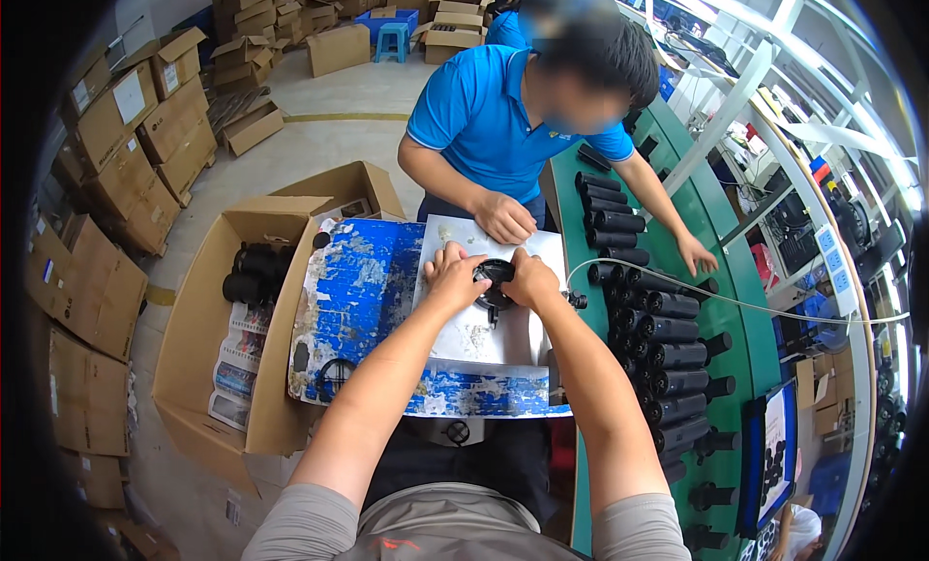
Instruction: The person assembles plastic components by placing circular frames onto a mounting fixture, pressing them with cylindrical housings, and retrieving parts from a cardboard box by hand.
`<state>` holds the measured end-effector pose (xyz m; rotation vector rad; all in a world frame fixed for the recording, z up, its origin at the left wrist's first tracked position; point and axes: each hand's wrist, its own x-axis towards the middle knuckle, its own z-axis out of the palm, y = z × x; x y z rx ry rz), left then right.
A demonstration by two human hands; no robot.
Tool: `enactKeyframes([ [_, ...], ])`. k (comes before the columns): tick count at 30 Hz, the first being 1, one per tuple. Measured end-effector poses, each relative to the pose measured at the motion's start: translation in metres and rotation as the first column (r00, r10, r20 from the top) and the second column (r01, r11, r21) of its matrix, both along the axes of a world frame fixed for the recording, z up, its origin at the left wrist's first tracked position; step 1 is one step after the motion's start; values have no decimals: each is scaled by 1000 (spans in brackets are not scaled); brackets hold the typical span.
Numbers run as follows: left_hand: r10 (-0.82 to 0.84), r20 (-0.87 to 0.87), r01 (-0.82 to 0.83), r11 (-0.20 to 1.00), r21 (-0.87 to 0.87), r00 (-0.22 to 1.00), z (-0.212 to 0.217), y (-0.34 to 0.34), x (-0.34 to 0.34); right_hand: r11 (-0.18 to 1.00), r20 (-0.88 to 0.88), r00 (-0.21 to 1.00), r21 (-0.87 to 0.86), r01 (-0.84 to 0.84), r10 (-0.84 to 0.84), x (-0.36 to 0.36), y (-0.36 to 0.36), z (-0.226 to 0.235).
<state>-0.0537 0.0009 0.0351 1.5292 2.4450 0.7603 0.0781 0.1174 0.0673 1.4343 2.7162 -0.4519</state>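
Observation:
A black round ring-shaped part (497,269) rests on a shiny metal plate (474,343), with a small black piece sticking out at its near side. My left hand (453,278) holds the ring's left side, thumb against it and fingers bent over the plate. On the opposite side, my right hand (532,278) grips the ring, its fingers curled and partly hidden from above. The plate lies on a worn blue board (363,280) with peeling paint.
Across the board a co-worker in a blue shirt (484,96) rests one hand (505,218) at the plate's far edge and reaches over the green bench (745,348). Rows of black cylinders (673,356) lie there. An open carton (208,358) with black parts stands left.

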Motion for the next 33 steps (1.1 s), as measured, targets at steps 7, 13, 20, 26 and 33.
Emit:
enactKeyframes([
  [7,-278,37,262,938,229,960,-18,-7,5,991,20,993,59,-119,118,7,-4,5],
  [13,-162,69,163,987,-15,984,19,-8,18,983,-551,829,79,167,-96,92,41,26],
  [20,-126,71,129,991,-30,989,21,-19,14,987,-127,989,151,-54,74,225,-19,-81],
  [26,-200,99,201,980,-1,975,13,-13,5,963,-439,895,196,184,-82,189,-2,-13],
  [33,-552,-90,547,834,-75,829,-16,-1,-32,991,10,996,98,-91,90,7,-11,34],
])
